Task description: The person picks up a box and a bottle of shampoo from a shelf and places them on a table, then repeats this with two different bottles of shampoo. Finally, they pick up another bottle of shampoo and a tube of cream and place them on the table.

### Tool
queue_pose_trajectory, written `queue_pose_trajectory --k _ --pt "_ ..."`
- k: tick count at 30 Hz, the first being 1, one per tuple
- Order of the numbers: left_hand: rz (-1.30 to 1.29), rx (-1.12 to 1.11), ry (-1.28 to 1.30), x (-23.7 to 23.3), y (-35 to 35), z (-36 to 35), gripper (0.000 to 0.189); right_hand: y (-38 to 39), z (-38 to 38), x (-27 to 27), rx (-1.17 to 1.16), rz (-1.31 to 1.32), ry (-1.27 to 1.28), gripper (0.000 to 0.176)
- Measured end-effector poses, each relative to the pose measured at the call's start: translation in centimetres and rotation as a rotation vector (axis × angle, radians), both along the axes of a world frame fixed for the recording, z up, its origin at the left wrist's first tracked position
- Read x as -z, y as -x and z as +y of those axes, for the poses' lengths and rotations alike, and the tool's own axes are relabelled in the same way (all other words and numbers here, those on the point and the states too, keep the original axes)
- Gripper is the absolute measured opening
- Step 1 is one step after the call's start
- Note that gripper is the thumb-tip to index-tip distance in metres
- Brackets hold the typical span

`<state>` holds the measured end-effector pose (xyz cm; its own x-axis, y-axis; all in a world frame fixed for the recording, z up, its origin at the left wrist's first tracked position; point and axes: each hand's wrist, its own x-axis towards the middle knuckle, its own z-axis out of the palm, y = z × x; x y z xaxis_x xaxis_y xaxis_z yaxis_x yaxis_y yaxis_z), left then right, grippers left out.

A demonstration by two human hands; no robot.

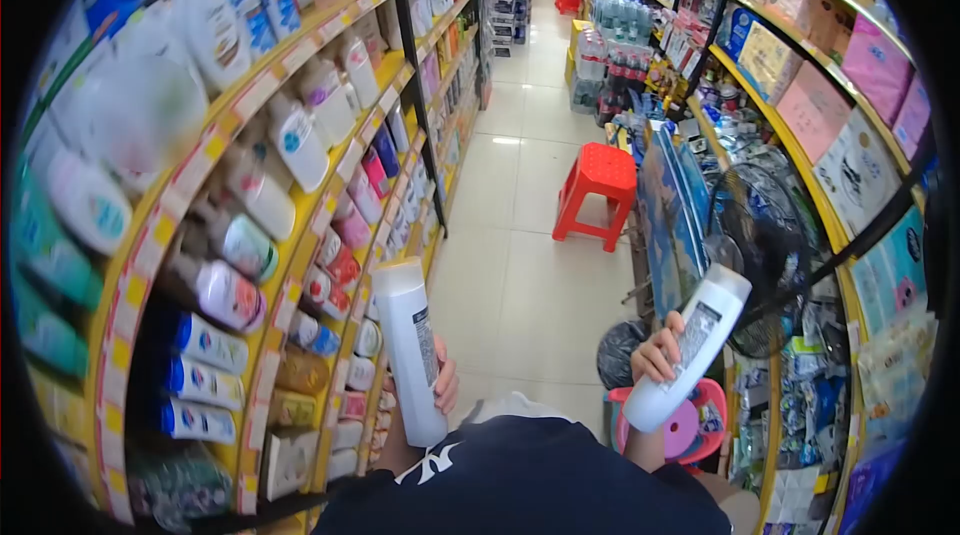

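Note:
Two white bottles with dark printed labels are held up in front of my dark shirt. My left hand (444, 376) grips one bottle (408, 350) from its right side; it stands nearly upright beside the left shelves. The other bottle (696, 347) leans to the right in my right hand (660, 349), whose fingers wrap over its left side. Beneath that hand, a pink basket (712, 405) shows, partly hidden by the bottle and arm.
Shelves of bottles (215, 290) line the left. A red stool (598, 195) stands on the tiled floor (500, 275). At the right are a black fan (760, 255), a black bag (618, 353) and shelves of packets (800, 110). Packed drinks (622, 60) stand farther down the aisle.

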<state>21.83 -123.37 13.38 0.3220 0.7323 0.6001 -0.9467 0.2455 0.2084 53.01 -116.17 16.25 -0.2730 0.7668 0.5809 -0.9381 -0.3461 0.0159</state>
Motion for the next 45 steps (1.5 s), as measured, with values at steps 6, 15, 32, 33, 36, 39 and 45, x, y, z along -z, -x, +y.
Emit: queue_pose_trajectory --k 6,15,32,33,36,39,45 --pt "-0.176 -0.079 -0.003 1.3 1.9 12.3 0.065 6.5 14.3 -0.6 -0.277 -0.049 0.302 0.045" --pt "-0.280 -0.168 0.216 1.3 6.1 38.4 0.065 9.7 39.4 -2.8 -0.206 0.093 0.403 0.052" --pt "0.501 -0.842 0.569 -0.3 13.4 76.2 0.066 10.9 85.7 3.7 0.703 -0.819 0.385 0.061" --pt "0.581 -0.945 0.685 -0.7 13.4 78.1 0.064 12.9 89.0 2.3 0.656 -0.847 0.370 0.060" --pt "0.681 -1.171 0.719 -0.4 14.3 83.6 0.059 18.9 99.2 1.9 0.474 -0.979 0.160 0.056" --pt "0.670 -1.292 0.766 0.8 15.4 87.6 0.060 27.3 106.9 1.9 0.476 -1.107 0.019 0.061" --pt "0.730 -1.628 0.759 -1.9 17.6 94.2 0.073 45.6 113.0 -2.4 0.685 -0.898 -0.197 0.082"
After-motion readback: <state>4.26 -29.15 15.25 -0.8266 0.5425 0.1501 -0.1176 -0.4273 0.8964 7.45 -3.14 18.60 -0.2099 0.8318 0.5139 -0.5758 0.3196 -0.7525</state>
